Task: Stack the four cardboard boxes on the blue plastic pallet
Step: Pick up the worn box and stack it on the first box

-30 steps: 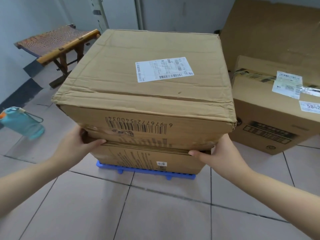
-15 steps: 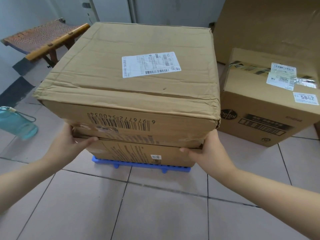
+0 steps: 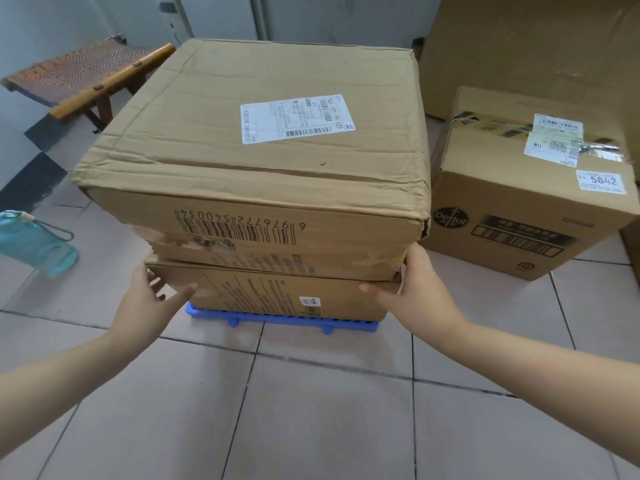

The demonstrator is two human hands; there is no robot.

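Observation:
A large creased cardboard box [image 3: 263,140] with a white label rests on a flatter cardboard box [image 3: 291,296], which sits on the blue plastic pallet [image 3: 277,320]. My left hand [image 3: 152,296] is at the lower box's left front corner, fingers spread, thumb on its front face. My right hand [image 3: 412,289] cups the stack's right front corner, fingers against the top box's lower edge, thumb on the lower box. A third cardboard box [image 3: 526,209] with tape and labels stands on the floor to the right.
A very large cardboard carton [image 3: 540,53] stands behind the third box. A wooden woven stool [image 3: 83,74] is at the back left. A teal water bottle [image 3: 34,244] lies on the tiled floor at left. Bare tiles stretch in front of the pallet.
The top box has settled onto the lower box. My left hand has slipped down from the top box's bottom corner to the lower box's corner, fingers opening. My right hand stays at the right corner.

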